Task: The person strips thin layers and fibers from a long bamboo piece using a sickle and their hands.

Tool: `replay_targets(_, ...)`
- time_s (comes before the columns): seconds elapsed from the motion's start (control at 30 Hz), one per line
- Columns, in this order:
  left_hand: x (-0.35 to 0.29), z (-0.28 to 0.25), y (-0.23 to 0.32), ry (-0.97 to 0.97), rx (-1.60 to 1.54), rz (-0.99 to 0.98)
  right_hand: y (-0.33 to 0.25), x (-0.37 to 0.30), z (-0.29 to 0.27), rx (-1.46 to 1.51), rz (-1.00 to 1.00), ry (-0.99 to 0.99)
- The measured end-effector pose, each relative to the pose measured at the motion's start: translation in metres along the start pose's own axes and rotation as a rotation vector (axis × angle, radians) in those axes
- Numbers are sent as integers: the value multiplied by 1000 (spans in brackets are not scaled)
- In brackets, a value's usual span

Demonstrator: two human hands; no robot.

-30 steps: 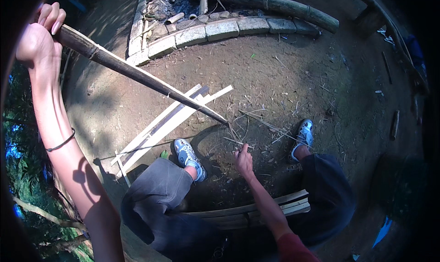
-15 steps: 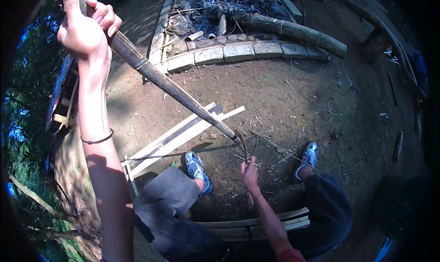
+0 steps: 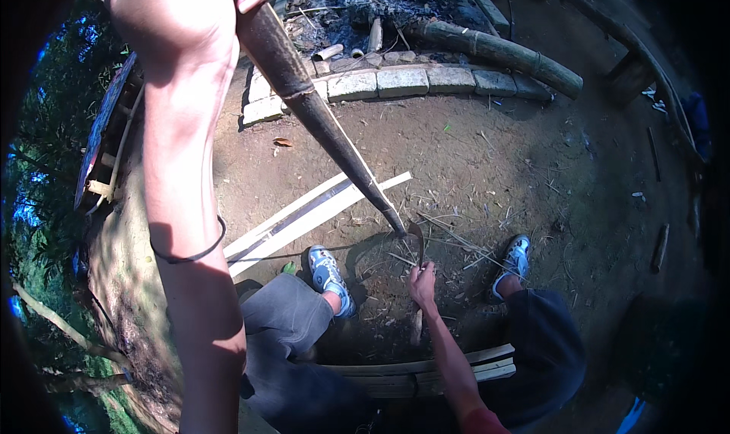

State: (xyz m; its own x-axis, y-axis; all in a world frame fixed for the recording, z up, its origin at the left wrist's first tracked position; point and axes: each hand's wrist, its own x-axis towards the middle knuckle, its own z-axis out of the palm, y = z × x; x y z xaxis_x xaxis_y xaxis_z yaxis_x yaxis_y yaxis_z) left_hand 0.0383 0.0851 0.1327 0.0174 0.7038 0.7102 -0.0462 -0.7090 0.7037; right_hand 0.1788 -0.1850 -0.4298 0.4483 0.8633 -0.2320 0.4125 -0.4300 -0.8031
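My left hand, at the upper left and partly cut off by the frame's top, is closed round the thick end of a dark bamboo piece. The bamboo slants down to the right, its thin end low between my feet. My right hand grips a curved-bladed knife; a wooden handle shows below the fist. The blade is at the bamboo's lower tip; whether it touches or has entered the bamboo, I cannot tell.
Split bamboo strips lie on the ground left of my left shoe. More strips rest between my legs. Thin slivers litter the dirt. Ahead is a brick-edged fire pit with a thick bamboo log across its edge.
My left hand has come closer and moved right, so the bamboo slants more steeply. My right hand with the knife has shifted slightly right and down.
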Motion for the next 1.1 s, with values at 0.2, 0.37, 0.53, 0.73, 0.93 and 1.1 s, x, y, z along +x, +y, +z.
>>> replay_targets(0.2, 6, -8, -7, 29, 25, -4, 26, -2, 13, 498, 252, -110)
replay_targets(0.37, 17, -42, -11, 90, 26, -16, 47, 5, 19, 496, 300, -138)
replay_targets(0.53, 12, -57, -17, 109, 13, -33, 6, -9, -1, 85, -3, -67)
replay_targets(0.73, 16, -51, -10, 66, 46, -1, -23, -15, -27, 233, 90, -60)
replay_targets(0.93, 4, -58, -1, 187, 58, -47, -87, -14, -34, 326, -91, 24)
replay_targets(1.1, -14, -58, 22, 377, 61, -79, -155, -16, -78, 450, -17, -15)
